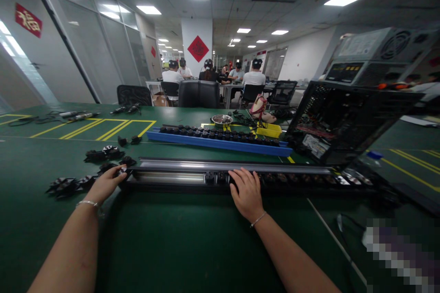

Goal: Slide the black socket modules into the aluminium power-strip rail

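Observation:
A long black rail [172, 177] with a shiny metal channel lies across the table in front of me. Small black block-shaped parts [222, 177] sit in a row in it, from its middle to its right end. My left hand [107, 184] is at the rail's left end, thumb and fingers closed around a small black part that they mostly hide. Around that hand lie loose clusters of black parts [63, 186]. Resting on the rail's middle, my right hand [248, 192] has its fingers stretched over the row; what lies beneath them is hidden.
Behind the rail is a blue tray [220, 144] filled with black parts. A metal bowl [222, 120] and a yellow bin [269, 130] stand farther back. An open computer case [343, 119] rises at the right. Cabled tools [79, 116] lie far left. People sit at distant tables.

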`<action>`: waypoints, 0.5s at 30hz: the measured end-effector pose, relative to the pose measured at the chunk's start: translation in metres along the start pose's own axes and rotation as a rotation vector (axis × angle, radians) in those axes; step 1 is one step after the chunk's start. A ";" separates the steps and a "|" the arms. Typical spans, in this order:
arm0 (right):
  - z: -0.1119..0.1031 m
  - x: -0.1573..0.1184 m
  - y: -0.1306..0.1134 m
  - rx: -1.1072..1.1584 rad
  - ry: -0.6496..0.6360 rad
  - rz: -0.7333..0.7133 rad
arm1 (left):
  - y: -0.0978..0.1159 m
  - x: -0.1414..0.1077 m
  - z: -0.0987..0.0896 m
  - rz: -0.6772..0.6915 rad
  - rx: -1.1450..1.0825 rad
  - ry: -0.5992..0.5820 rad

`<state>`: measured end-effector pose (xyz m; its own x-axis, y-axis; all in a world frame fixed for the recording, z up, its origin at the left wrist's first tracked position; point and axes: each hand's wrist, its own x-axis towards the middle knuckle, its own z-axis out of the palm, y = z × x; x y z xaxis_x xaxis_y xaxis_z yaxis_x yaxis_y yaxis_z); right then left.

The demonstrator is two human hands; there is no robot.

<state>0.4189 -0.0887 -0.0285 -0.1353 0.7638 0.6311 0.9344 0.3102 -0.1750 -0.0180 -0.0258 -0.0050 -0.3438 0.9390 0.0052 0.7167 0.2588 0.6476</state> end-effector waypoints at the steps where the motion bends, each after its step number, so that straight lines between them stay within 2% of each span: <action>1: 0.000 0.000 0.000 0.004 -0.002 0.001 | -0.002 0.001 0.000 0.004 0.004 0.001; 8: 0.001 0.000 0.001 -0.026 -0.004 -0.009 | -0.010 0.004 0.002 0.035 0.052 0.047; 11: 0.002 0.000 0.002 -0.012 0.005 -0.011 | -0.010 0.002 -0.001 -0.017 0.064 0.157; 15: 0.002 0.000 0.001 0.009 0.008 -0.006 | -0.017 0.001 -0.013 -0.160 0.029 0.308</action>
<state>0.4195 -0.0872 -0.0306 -0.1380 0.7574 0.6382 0.9307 0.3195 -0.1780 -0.0384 -0.0327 -0.0060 -0.6171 0.7747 0.1376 0.6544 0.4082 0.6365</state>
